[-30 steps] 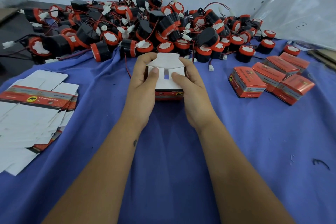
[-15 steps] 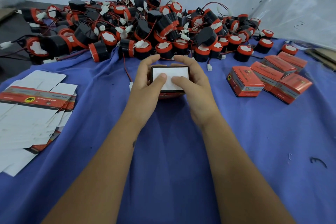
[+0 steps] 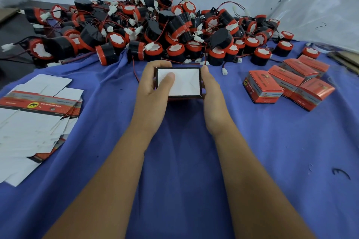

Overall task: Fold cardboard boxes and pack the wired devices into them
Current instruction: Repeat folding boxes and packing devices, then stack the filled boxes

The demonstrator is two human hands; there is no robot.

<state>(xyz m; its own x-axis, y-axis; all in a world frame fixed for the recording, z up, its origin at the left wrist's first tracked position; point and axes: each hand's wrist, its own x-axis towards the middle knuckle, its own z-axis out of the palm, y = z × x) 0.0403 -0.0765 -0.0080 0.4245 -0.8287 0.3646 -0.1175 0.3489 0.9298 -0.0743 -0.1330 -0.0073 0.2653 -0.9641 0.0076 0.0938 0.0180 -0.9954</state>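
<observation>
Small red-and-black cardboard box (image 3: 181,83) at centre of blue-cloth tabletop (image 3: 194,161), white flapped end facing up, flaps folded flat and closed. Held between both hands: left hand (image 3: 153,87) wrapped round left side, thumb pressing down on white flap; right hand (image 3: 210,91) cupped flat against right side, fingers fairly straight. Contents of box not visible, so cannot tell if this is the bottom end closed before loading or the top sealed after.

Done so far, judging by layout: cluster of finished closed red cardboard boxes (image 3: 287,83) at right, roughly five or six visible.

Left to do: plenty. Large heap of black-and-red round wired devices (image 3: 155,31) with white connectors and red leads behind the box, dozens unpacked. Stack of flat unfolded white-and-red box blanks (image 3: 35,114) at left, untouched.

Estimate: early stage, small fraction packed. Likely next: finish seating this flap, then either load a device or park box with finished group.
</observation>
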